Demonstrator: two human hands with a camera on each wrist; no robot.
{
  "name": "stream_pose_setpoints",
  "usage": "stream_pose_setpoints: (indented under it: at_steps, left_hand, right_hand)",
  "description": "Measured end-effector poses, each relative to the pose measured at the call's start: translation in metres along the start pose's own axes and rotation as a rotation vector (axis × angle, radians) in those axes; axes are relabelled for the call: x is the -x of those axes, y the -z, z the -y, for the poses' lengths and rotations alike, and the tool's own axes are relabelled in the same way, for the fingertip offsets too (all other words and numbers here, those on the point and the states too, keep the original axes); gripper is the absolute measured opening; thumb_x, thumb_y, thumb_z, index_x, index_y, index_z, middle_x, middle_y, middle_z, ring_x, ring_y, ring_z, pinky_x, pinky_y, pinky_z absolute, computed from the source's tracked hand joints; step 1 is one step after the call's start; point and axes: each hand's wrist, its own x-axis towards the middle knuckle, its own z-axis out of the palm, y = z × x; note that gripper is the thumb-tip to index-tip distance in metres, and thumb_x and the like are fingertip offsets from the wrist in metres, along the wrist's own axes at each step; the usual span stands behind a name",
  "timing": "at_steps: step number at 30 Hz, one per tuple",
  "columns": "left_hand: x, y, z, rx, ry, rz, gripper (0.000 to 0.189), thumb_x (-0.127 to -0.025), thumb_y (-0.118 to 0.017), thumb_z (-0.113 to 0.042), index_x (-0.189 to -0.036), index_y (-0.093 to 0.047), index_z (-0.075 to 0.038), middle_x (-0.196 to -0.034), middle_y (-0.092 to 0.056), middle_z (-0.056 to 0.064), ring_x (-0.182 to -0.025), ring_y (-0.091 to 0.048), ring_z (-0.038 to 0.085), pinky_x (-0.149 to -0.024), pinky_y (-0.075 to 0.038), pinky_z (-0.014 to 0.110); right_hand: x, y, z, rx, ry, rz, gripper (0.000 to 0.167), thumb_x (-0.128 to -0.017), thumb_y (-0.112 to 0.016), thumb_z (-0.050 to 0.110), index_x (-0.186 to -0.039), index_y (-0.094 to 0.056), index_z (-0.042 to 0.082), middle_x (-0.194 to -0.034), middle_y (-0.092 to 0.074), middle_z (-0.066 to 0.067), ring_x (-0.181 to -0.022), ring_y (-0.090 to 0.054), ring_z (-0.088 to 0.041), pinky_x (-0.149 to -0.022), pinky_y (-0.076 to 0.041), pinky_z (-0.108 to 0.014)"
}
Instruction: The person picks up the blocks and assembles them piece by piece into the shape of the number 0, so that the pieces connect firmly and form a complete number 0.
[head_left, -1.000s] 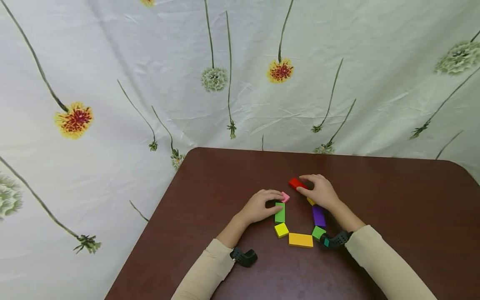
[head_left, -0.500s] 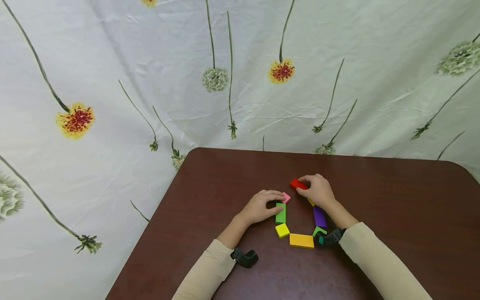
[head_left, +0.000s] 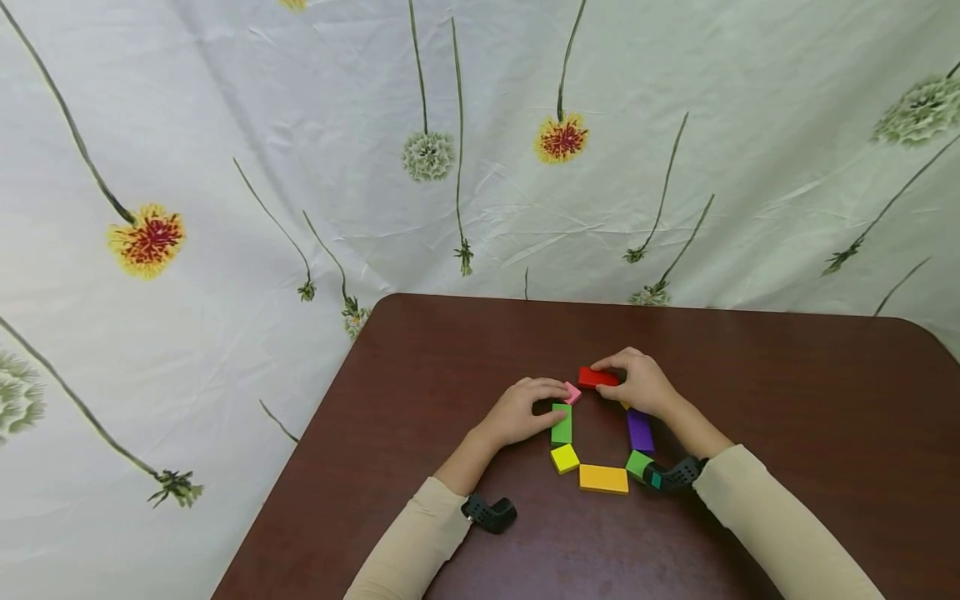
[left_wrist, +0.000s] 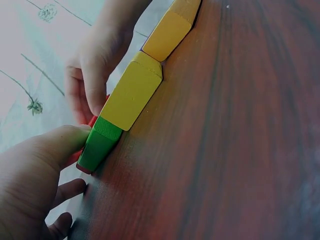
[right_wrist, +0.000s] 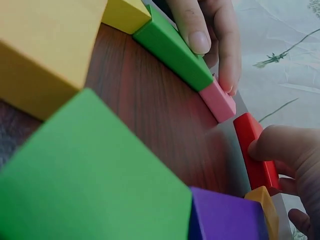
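My right hand pinches a red rectangular block at the far side of a ring of coloured blocks. In the right wrist view, its thumb presses the inner face of the red block. My left hand rests at the ring's left side, thumb on a long green block and a fingertip on a small pink block. A narrow gap separates pink from red. At the red block's other end stands a small orange-yellow block, mostly hidden by my right hand in the head view.
A yellow block, an orange block, a second green block and a purple block form the near and right parts of the ring. It lies on a dark brown table, with a flower-print cloth behind.
My right hand has turned the red block from slanted to nearly level with the table's far edge, its left end shifting slightly towards the pink block. My left hand has stayed in place.
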Motion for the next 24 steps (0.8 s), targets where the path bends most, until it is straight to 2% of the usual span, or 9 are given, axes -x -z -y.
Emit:
stream_pose_setpoints:
  at_steps: [12, 18, 24]
  left_hand:
    - [0.0, -0.001, -0.001, 0.005, 0.013, 0.002, 0.032, -0.093, -0.067, -0.025, -0.123, -0.068, -0.013, -0.13, -0.061, 0.001, -0.119, -0.053, 0.021, -0.1, -0.041, 0.036]
    - [-0.001, -0.002, 0.0, 0.001, 0.006, 0.007, 0.032, -0.094, -0.067, -0.025, -0.124, -0.068, -0.013, -0.13, -0.061, 0.0, -0.12, -0.052, 0.021, -0.101, -0.04, 0.036]
    - [-0.001, -0.001, 0.002, -0.019, -0.003, 0.015, 0.033, -0.094, -0.066, -0.026, -0.124, -0.068, -0.013, -0.131, -0.06, 0.001, -0.119, -0.052, 0.021, -0.1, -0.041, 0.035]
  right_hand:
    - [0.003, -0.002, -0.004, -0.021, 0.007, 0.054, 0.031, -0.081, -0.077, 0.011, -0.111, -0.074, 0.004, -0.099, -0.06, -0.01, -0.087, -0.05, -0.024, -0.069, -0.046, -0.034]
    - [0.006, -0.001, -0.006, -0.029, 0.027, 0.044, 0.03, -0.081, -0.077, 0.011, -0.11, -0.074, 0.003, -0.096, -0.062, -0.009, -0.085, -0.051, -0.023, -0.068, -0.046, -0.034]
    - [0.012, 0.0, -0.009, -0.05, 0.071, -0.014, 0.035, -0.083, -0.076, 0.016, -0.115, -0.071, 0.003, -0.109, -0.067, -0.013, -0.097, -0.055, -0.029, -0.08, -0.05, -0.046]
